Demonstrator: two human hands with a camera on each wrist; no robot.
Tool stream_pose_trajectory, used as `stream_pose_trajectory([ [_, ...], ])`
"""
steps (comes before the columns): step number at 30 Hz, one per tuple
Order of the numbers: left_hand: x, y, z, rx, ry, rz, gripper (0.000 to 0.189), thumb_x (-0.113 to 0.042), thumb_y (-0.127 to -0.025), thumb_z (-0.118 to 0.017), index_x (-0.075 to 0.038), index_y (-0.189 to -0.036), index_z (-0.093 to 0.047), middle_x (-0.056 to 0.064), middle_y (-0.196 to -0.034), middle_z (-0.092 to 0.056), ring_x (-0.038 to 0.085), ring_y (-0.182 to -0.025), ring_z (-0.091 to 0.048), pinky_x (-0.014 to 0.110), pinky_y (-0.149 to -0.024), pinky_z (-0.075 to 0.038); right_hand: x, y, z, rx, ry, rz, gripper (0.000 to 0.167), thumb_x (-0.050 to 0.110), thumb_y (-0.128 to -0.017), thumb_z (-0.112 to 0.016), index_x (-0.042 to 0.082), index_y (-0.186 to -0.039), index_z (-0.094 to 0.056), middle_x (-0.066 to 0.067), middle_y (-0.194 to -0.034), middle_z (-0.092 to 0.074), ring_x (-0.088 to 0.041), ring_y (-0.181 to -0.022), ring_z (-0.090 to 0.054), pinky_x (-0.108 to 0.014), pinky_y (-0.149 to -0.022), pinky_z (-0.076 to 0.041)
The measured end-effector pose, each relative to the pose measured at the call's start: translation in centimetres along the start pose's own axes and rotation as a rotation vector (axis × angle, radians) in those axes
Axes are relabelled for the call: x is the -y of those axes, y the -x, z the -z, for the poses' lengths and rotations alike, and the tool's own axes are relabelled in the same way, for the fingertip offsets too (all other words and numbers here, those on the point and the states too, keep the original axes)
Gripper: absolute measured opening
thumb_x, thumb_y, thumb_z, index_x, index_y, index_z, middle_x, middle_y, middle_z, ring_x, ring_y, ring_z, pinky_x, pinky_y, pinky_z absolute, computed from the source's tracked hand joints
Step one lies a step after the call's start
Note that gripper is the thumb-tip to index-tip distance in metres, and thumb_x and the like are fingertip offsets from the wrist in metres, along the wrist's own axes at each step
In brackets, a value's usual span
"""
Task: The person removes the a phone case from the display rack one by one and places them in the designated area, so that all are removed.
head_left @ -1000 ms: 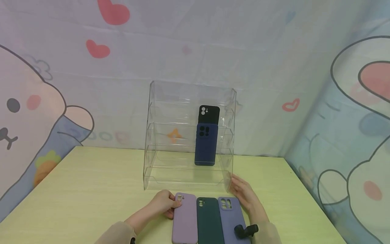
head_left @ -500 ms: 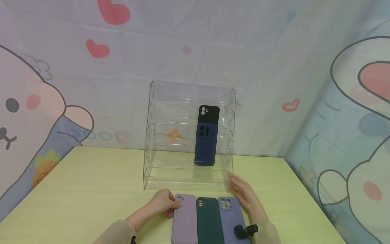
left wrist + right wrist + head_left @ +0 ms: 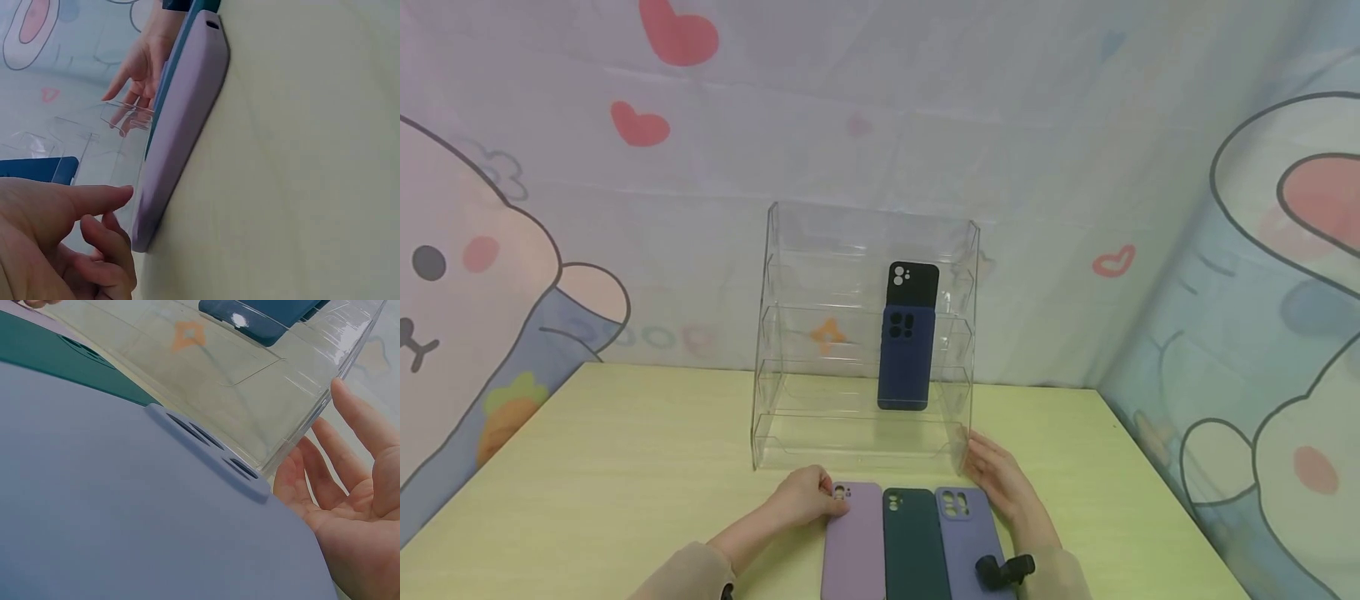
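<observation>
My left hand [image 3: 805,498] is at the upper left corner of a lilac phone case [image 3: 853,546], which lies flat on the table. In the left wrist view its thumb reaches to the case's face and the other fingers are loosely curled, wrapped around nothing. Beside the lilac case lie a dark green phone case [image 3: 916,542] and a periwinkle phone case [image 3: 966,533]. My right hand [image 3: 1000,479], fingers loosely extended, touches the right side of a clear tiered acrylic rack [image 3: 861,415]. A navy phone case [image 3: 904,371] and a black phone case [image 3: 917,287] stand in the rack.
The pale yellow table [image 3: 647,450] extends to both sides of the rack. A cartoon-print curtain [image 3: 1037,167] hangs behind and at the right. A small black device [image 3: 1003,571] at the right wrist covers part of the periwinkle case.
The lilac case has shifted slightly toward me. My left fingers, earlier seen along its left edge, have drawn up; the right hand stays at the rack.
</observation>
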State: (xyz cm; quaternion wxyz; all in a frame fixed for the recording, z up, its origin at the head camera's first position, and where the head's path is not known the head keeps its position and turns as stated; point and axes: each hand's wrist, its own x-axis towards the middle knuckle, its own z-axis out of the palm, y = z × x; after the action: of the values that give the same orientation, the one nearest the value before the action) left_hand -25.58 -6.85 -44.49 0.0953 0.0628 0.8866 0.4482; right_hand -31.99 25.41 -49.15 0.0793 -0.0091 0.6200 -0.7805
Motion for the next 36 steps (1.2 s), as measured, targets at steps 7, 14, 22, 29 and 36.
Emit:
stream_pose_trajectory([
  [7, -1.3, -0.9, 0.2, -0.032, 0.093, -0.106, 0.020, -0.010, -0.083, -0.073, 0.002, -0.095, -0.061, 0.005, -0.076, -0.062, 0.013, -0.062, -0.056, 0.024, -0.055, -0.047, 0.0, 0.1, 0.0, 0.000, 0.006, 0.000, 0.053, 0.009, -0.103, -0.043, -0.008, -0.150, -0.025, -0.005, -0.133, -0.056, -0.004, -0.111, -0.058, -0.018, -0.094, -0.048],
  [14, -2.8, -1.9, 0.6, -0.046, 0.139, -0.200, 0.021, -0.009, -0.088, -0.069, 0.002, -0.105, -0.063, 0.008, -0.096, -0.067, 0.018, -0.085, -0.063, 0.030, -0.072, -0.055, -0.1, 0.1, 0.1, 0.017, 0.013, 0.005, 0.054, 0.010, -0.103, -0.042, -0.008, -0.151, -0.024, -0.004, -0.135, -0.055, -0.002, -0.111, -0.058, -0.018, -0.095, -0.047],
  [22, -3.9, -3.2, 1.3, -0.142, 0.229, -0.227, 0.021, -0.007, -0.091, -0.066, -0.004, -0.111, -0.065, 0.008, -0.109, -0.068, 0.020, -0.093, -0.065, 0.034, -0.079, -0.056, -0.1, 0.0, 0.1, 0.010, 0.015, 0.012, 0.054, 0.009, -0.102, -0.043, -0.009, -0.150, -0.025, -0.014, -0.145, -0.046, -0.004, -0.113, -0.056, -0.019, -0.095, -0.047],
  [29, -4.7, -4.8, 1.9, -0.231, 0.386, -0.295, 0.029, -0.006, -0.093, -0.063, -0.004, -0.122, -0.062, 0.013, -0.121, -0.065, 0.026, -0.103, -0.062, 0.035, -0.086, -0.054, -0.1, 0.0, 0.2, 0.001, 0.009, 0.010, 0.054, 0.010, -0.103, -0.044, -0.008, -0.150, -0.024, -0.010, -0.142, -0.050, -0.003, -0.111, -0.058, -0.019, -0.095, -0.047],
  [36, -5.9, -5.9, 2.1, -0.258, 0.471, -0.367, 0.035, -0.008, -0.094, -0.063, -0.004, -0.129, -0.058, 0.014, -0.129, -0.061, 0.028, -0.113, -0.059, 0.042, -0.097, -0.050, -0.1, 0.2, 0.1, 0.014, 0.027, 0.015, 0.055, 0.011, -0.103, -0.045, -0.008, -0.150, -0.024, -0.013, -0.145, -0.047, -0.004, -0.114, -0.056, -0.018, -0.095, -0.047],
])
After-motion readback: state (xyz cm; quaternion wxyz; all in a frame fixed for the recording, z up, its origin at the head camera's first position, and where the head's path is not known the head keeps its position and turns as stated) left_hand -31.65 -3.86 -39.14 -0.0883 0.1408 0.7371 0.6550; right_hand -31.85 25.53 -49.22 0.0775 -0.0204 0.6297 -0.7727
